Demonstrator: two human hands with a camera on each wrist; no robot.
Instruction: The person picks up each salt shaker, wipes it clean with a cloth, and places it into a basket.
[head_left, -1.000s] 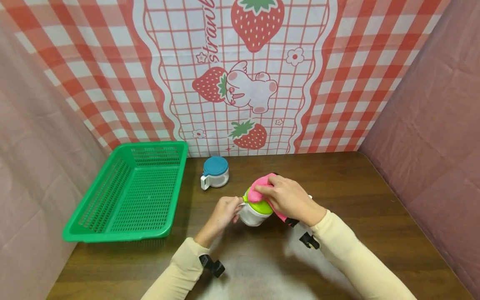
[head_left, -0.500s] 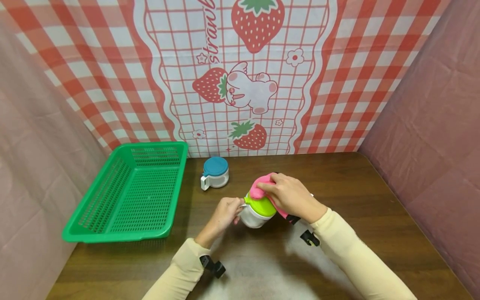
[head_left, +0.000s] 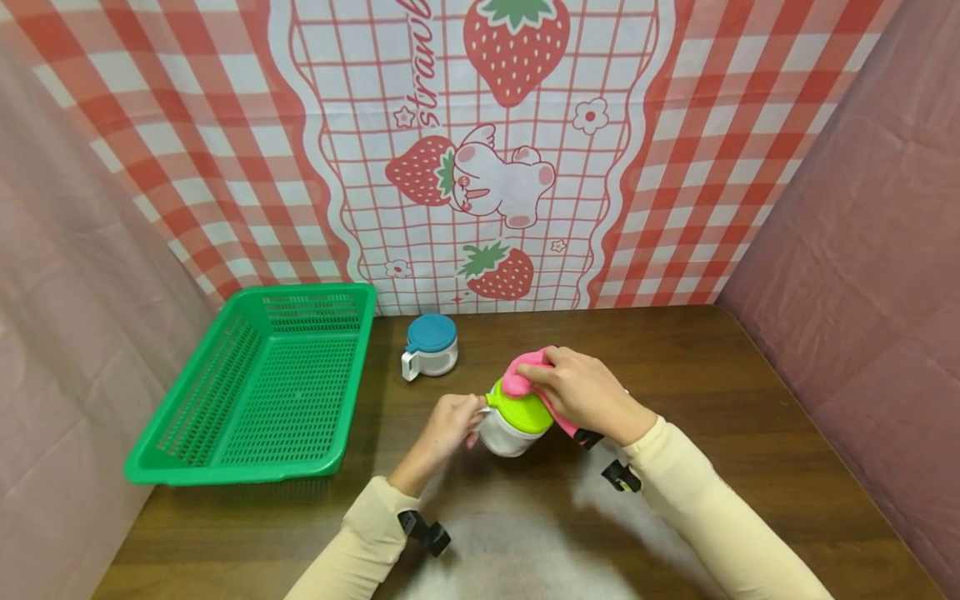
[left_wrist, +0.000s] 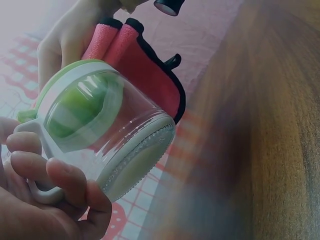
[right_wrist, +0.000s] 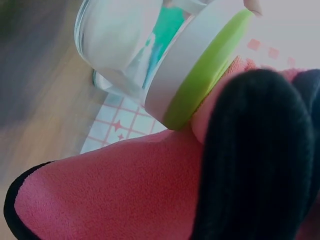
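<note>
A clear seasoning jar (left_wrist: 115,120) with a white collar, a white handle and a lime-green lid (head_left: 528,413) is held tilted above the table. My left hand (head_left: 448,427) grips it by the handle (left_wrist: 37,135), fingers curled through the loop. My right hand (head_left: 592,392) holds a bunched pink cloth (head_left: 517,380) with black edging and presses it on the lid. In the right wrist view the cloth (right_wrist: 115,185) touches the lid's face, and its folds hide most of the right fingers. The jar looks empty in the left wrist view.
A second jar (head_left: 433,343) with a blue lid stands upright at the back. To the left sits a green slotted basket (head_left: 345,417). The brown wooden table (head_left: 720,500) ends at a checked strawberry curtain (head_left: 675,200), with pink drapes (head_left: 847,208) at both sides.
The pink cloth has shifted slightly toward the lid's far right edge with my right hand, uncovering more green. The jar has tipped a little; my left hand keeps its grip.
</note>
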